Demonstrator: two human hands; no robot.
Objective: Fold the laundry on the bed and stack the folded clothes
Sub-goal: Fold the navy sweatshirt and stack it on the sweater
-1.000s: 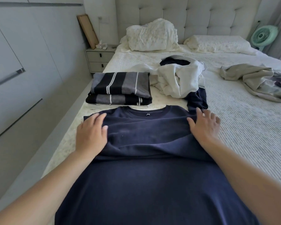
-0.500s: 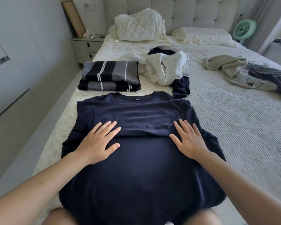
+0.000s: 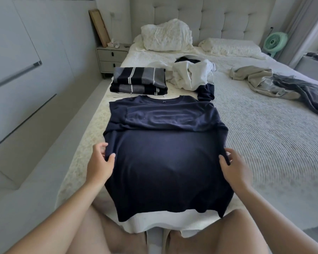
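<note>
A navy long-sleeved top [image 3: 165,162] lies flat on the bed [image 3: 264,143] in front of me, its sleeves folded across the chest and its hem hanging over the near edge. My left hand [image 3: 100,162] pinches the top's left side edge between thumb and fingers. My right hand [image 3: 233,165] grips the right side edge the same way. Beyond the collar sits a folded stack of grey and navy striped clothes [image 3: 139,81]. To its right lies a loose pile of white and navy laundry [image 3: 193,76].
More unfolded clothes, beige [image 3: 255,81] and grey [image 3: 305,92], lie on the bed's right side. Pillows [image 3: 167,35] rest against the headboard. A nightstand [image 3: 111,59] stands at the back left, a green fan [image 3: 274,42] at the back right, wardrobe doors [image 3: 26,70] on the left.
Both hands slid from the top's chest down and outward to its side edges and closed on the fabric. The view has pulled back, showing the hem over the bed's edge.
</note>
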